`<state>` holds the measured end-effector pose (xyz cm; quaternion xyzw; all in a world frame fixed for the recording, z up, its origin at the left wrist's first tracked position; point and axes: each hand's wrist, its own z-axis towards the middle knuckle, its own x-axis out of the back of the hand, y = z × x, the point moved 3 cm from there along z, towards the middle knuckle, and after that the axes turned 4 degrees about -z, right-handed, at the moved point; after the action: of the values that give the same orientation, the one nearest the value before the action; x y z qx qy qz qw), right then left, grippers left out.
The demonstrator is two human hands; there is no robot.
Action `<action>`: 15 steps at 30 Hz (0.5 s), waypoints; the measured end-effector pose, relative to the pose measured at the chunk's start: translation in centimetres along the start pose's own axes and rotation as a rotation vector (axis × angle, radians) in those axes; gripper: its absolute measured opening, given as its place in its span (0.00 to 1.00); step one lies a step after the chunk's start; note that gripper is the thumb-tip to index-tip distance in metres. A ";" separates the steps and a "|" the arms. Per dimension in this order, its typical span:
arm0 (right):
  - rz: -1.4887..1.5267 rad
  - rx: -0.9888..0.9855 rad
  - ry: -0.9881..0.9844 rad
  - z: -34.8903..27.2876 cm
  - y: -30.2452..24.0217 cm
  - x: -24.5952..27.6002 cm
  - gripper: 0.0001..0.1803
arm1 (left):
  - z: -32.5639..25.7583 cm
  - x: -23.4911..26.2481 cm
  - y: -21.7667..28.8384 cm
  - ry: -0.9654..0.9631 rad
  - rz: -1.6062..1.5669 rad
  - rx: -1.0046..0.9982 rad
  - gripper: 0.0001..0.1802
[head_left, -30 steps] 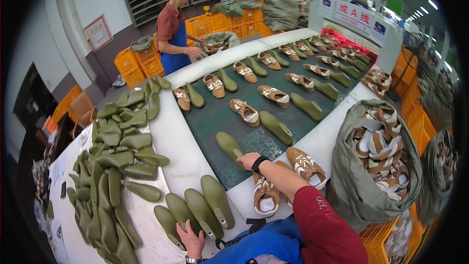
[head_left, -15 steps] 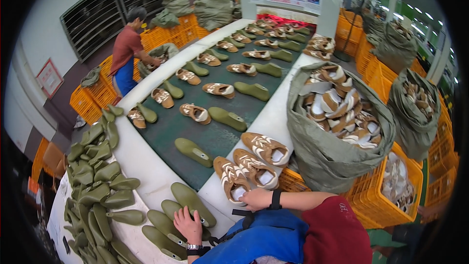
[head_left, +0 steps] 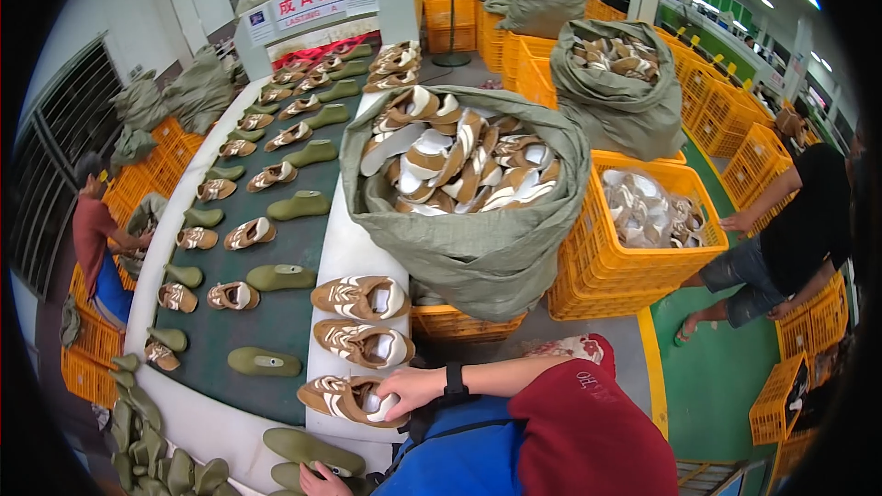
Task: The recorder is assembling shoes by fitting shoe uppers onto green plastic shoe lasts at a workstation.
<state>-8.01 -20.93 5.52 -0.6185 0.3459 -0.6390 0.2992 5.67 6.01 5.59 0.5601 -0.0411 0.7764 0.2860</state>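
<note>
My right hand (head_left: 408,393) is closed on the heel of a brown-and-white lace-up shoe (head_left: 338,396), thumb and fingers at its collar. This shoe is the nearest of three in a row on the white ledge, beside a middle shoe (head_left: 358,343) and a far shoe (head_left: 354,297). White stuffing shows in their openings. At the bottom edge my left hand (head_left: 323,481) rests with fingers apart on olive-green shoe lasts; one last (head_left: 308,445) lies just beyond it. Part of the left hand is cut off by the frame edge.
A dark green conveyor (head_left: 216,354) carries shoes and lasts in rows. Loose lasts (head_left: 138,432) are heaped at the left. A large sack (head_left: 459,257) of shoes and an orange crate (head_left: 634,262) stand right of the ledge. One person (head_left: 96,239) is at far left, another (head_left: 795,239) at right.
The view has swung to the right, bringing a person in black into sight. My right hand stays at the nearest shoe, now tilted less upright in view; my left hand stays by the lasts.
</note>
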 end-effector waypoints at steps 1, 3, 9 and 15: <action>0.001 -0.010 0.007 -0.6 -0.4 0.6 0.21 | -0.1 -0.1 -0.2 -0.003 -0.009 0.005 0.24; 0.000 0.061 0.283 -2.2 -1.9 2.9 0.19 | 0.1 -0.3 -0.4 -0.008 -0.017 0.015 0.25; 0.117 -0.110 1.220 -9.2 -5.1 20.6 0.13 | 0.0 -0.7 -0.8 0.027 -0.007 0.017 0.24; 0.234 -0.073 1.874 -19.3 -5.2 41.2 0.18 | -0.6 -0.4 -1.1 0.110 -0.016 -0.005 0.23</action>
<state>-29.34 -49.95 33.84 0.1767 0.5253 -0.8303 -0.0581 5.78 6.95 4.73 0.5163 -0.0229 0.8036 0.2953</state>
